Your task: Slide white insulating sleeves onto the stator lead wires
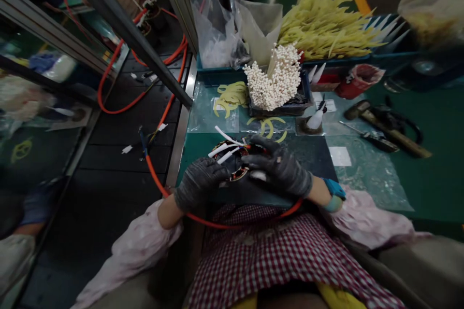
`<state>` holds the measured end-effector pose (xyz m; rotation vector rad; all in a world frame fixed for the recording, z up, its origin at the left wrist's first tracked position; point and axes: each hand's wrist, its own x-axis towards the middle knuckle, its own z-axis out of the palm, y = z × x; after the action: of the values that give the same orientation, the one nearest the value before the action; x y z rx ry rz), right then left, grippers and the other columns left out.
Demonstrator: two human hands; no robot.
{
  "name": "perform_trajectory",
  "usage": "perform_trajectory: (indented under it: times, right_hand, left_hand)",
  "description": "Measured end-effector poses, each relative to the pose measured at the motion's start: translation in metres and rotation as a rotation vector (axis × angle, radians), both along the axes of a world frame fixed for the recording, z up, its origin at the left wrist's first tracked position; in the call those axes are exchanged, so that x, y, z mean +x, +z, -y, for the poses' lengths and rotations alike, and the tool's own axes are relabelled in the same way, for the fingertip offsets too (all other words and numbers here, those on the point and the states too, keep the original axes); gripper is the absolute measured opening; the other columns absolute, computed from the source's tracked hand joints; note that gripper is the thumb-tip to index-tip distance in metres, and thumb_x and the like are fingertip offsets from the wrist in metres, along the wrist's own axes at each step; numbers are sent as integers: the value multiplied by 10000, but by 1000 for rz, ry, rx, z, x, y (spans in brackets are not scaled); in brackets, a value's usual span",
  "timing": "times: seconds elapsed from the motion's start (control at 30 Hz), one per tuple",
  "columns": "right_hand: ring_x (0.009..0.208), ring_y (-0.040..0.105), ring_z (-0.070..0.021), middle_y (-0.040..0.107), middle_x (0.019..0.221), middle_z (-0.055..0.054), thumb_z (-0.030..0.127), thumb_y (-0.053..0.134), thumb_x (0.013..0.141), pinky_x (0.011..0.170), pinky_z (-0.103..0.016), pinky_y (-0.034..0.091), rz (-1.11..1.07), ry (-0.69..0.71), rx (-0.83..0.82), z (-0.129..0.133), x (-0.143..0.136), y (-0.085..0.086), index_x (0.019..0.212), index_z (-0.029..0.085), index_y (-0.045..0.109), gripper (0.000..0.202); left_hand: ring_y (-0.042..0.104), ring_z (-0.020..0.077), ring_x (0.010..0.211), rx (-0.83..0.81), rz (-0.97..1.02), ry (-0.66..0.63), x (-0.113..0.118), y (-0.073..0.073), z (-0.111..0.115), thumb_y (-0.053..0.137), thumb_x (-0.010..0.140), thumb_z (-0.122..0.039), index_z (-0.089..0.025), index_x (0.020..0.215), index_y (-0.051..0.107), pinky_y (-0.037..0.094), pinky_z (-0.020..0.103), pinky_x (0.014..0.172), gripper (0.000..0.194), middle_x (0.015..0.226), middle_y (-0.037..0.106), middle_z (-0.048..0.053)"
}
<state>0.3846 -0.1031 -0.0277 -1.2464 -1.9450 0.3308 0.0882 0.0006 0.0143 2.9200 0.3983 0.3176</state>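
A ring-shaped motor stator [239, 173] with copper windings lies on a dark mat at the green bench's near edge. White sleeves [225, 148] stick out from its wires toward the upper left. My left hand [198, 182], in a grey glove, grips the stator's left rim, thumb and fingers closed. On the other side, my right hand [284, 166], also gloved, curls over the right rim near the wires; part of the ring is hidden beneath it. An orange cable [224, 225] loops from the left, across my lap, and up under my right hand.
A box of white-tipped sticks [271, 79] stands behind the stator, near yellow strips [232, 95]. Farther back are yellow sleeving [326, 24] and plastic bags [259, 24]. A hammer [391, 130] and screwdriver [373, 139] lie right. A metal post [134, 29] and black conveyor [134, 135] are left.
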Motion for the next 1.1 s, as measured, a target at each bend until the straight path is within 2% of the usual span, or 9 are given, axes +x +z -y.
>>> perform_trajectory:
  times: [0.13,0.2,0.33,0.47,0.6,0.67,0.8,0.9,1.1]
  right_hand:
    - [1167,842,-317,808,1427,-129,466,713,1113,990,-510,751,-168,-297,-128,39,16,-7,1516,293,716,438]
    - [1074,868,-325,874,1276,-93,478,674,1131,947,-508,768,-178,-320,-192,53,19,-5,1495,300,735,410]
    - [1101,877,-313,886,1308,-81,440,626,1159,946,-488,768,-113,-350,-152,64,15,16,1486,311,764,377]
    - [1046,876,-307,901,1249,-84,450,632,1150,899,-465,756,-16,-411,-124,52,19,28,1447,306,799,370]
    - [1112,850,-336,872,1293,-138,448,610,1141,942,-522,736,13,-483,-61,37,32,14,1460,254,780,411]
    - [1229,814,-346,830,1389,-145,496,646,1124,1018,-553,713,52,-405,62,36,31,7,1469,269,770,430]
    - [1278,797,-306,833,1362,-64,531,736,1089,1128,-545,682,51,-25,145,41,9,7,1383,359,796,346]
    - [1202,827,-281,856,1261,-43,380,649,1137,1109,-516,708,-31,-24,54,44,-11,9,1224,375,814,187]
    - [1120,860,-295,882,1231,-17,290,721,1086,1011,-456,754,-281,-209,-8,54,-11,15,1309,374,732,239]
  left_hand:
    - [790,230,901,-43,64,91,-5,0,-4,694,1133,-465,-300,1295,839,613,351,805,273,1025,863,52]
    - [800,273,1031,24,113,159,10,6,-8,741,1091,-558,-281,1374,815,633,407,916,402,1152,869,92]
    - [740,378,1304,71,20,202,60,19,-25,772,1053,-584,-239,1531,738,578,538,1130,590,1346,834,154]
    - [792,315,1121,-252,-62,65,86,21,-49,688,1103,-487,-222,1442,789,596,485,1104,441,1176,866,119]
    - [816,271,1118,-713,70,48,83,11,-62,659,1102,-544,-246,1414,791,640,398,1021,450,1270,870,86]
    - [820,273,1112,-804,126,108,81,5,-62,683,1080,-550,-241,1365,815,649,392,992,441,1272,873,91]
    - [817,281,1115,-885,164,133,83,-1,-58,712,1055,-555,-231,1346,822,661,395,964,449,1286,868,105]
    - [810,284,1091,-758,184,124,83,2,-52,682,1077,-534,-208,1366,811,653,431,1001,454,1246,867,119]
    - [700,303,1335,-56,267,73,66,14,-19,587,1102,-367,-331,1446,786,516,533,1204,399,1420,799,89]
